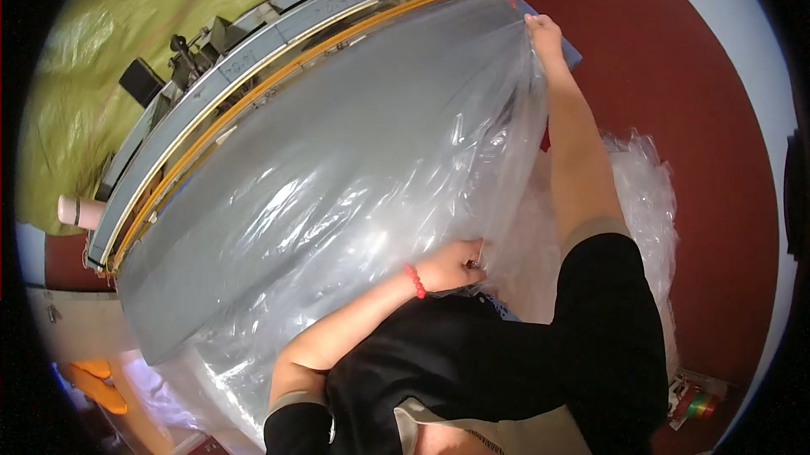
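A wide sheet of clear plastic film [337, 143] lies spread over the grey table surface, shiny and wrinkled toward my body. My right hand [545, 37] reaches out to the far right corner, its fingers closed on the film's edge; folds fan out from that grip. Close to my waist, my left hand [453, 266] is curled with thumb and fingers pinched on the film. A red beaded bracelet [415, 281] circles the left wrist. Between the two hands the film hangs in loose gathers along the table's right side.
Along the far side runs a long grey machine beam [228, 71] with an orange strip [245, 102]. A pink bottle [80, 212] and a black box [141, 82] sit by it. Bunched film [645, 193] lies on the red-brown floor [709, 202]. Orange slippers [99, 387] are lower left.
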Available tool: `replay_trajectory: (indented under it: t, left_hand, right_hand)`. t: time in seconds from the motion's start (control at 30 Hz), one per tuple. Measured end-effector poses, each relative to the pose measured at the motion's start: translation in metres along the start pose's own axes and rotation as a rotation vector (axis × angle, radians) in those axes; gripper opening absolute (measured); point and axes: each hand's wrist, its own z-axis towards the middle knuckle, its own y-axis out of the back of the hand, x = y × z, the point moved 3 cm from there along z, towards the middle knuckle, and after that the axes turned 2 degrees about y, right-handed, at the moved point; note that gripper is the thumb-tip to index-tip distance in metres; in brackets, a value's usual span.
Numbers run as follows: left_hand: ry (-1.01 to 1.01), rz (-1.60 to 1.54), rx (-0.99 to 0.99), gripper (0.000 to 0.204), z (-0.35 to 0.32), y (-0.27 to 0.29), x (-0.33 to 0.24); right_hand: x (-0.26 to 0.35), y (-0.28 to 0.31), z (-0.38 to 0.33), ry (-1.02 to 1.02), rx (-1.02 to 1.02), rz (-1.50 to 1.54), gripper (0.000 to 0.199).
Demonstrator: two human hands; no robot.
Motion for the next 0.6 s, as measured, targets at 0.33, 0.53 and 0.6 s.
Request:
replay_trajectory:
  t: [0.33,0.53,0.6]
  left_hand:
    - [-1.281,-0.945,-0.305,0.014,-0.217,0.09,-0.077]
    - [-0.543,-0.627,-0.783,0.08,-0.287,0.048,-0.006]
    - [-0.1,-0.191,-0.547,0.061,-0.23,0.031,-0.022]
  right_hand:
    - [-0.008,0.004,0.002,0.09,0.026,-0.141,0.033]
    - [-0.042,0.005,0.03,0.066,0.056,-0.302,0.034]
    - [-0.038,0.0,0.03,0.095,0.055,-0.354,0.035]
